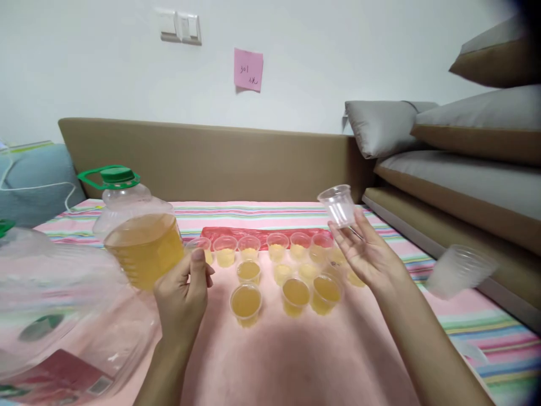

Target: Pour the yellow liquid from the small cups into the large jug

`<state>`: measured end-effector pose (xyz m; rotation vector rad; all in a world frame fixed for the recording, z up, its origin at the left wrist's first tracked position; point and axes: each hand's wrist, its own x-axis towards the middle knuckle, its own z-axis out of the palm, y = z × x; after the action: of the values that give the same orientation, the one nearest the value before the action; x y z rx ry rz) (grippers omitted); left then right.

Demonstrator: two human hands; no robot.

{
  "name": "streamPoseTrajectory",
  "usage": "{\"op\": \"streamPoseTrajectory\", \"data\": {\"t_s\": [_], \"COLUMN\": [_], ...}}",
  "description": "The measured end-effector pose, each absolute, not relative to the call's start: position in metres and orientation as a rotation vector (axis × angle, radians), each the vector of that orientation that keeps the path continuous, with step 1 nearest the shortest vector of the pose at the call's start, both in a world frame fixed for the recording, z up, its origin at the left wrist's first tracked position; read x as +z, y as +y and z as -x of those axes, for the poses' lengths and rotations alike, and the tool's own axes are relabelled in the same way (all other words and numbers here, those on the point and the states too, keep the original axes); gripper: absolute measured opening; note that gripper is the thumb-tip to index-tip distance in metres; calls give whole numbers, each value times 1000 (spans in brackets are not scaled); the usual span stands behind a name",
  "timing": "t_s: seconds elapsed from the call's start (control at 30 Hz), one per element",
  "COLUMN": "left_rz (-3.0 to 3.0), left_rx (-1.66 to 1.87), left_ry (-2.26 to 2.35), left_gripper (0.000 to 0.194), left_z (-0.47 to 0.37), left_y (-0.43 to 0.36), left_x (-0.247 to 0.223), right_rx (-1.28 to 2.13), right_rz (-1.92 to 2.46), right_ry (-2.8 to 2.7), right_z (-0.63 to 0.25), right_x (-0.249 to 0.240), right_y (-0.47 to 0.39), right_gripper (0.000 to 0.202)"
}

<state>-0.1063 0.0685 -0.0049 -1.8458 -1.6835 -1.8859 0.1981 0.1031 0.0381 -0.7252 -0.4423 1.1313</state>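
My right hand (366,256) grips a small clear plastic cup (338,206) near its base, raised above the right end of the cup rows. The cup is tilted and looks empty. My left hand (183,299) is closed, thumb pressed against the curled fingers; what it holds, if anything, is hidden. Behind it stands a large clear jug (143,248) with a green cap (118,176), partly filled with yellow liquid. Between my hands are several cups of yellow liquid, among them a front cup (246,304) and two cups side by side, one left (296,296) and one right (325,293).
Another large clear jug (76,316) lies at the front left. To the right, a stack of nested cups (460,270) lies on the striped cloth (499,332). A red plastic sheet (262,234) lies behind the cups. Grey-brown cushions (473,175) are piled at right.
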Motion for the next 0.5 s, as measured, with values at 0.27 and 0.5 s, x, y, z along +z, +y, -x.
{"op": "streamPoseTrajectory", "data": {"t_s": [0.27,0.5], "left_rz": [1806,1770], "left_rx": [-1777,-1715], "left_ry": [-1760,-1791], "left_gripper": [49,48], "left_z": [110,110], "left_y": [70,73], "left_x": [-5,-12], "right_rx": [800,512], "right_rz": [790,961], "right_ry": [-248,-247], "right_z": [-325,-434], "right_x": [46,55], "right_y": [56,33], "right_gripper": [4,7]}}
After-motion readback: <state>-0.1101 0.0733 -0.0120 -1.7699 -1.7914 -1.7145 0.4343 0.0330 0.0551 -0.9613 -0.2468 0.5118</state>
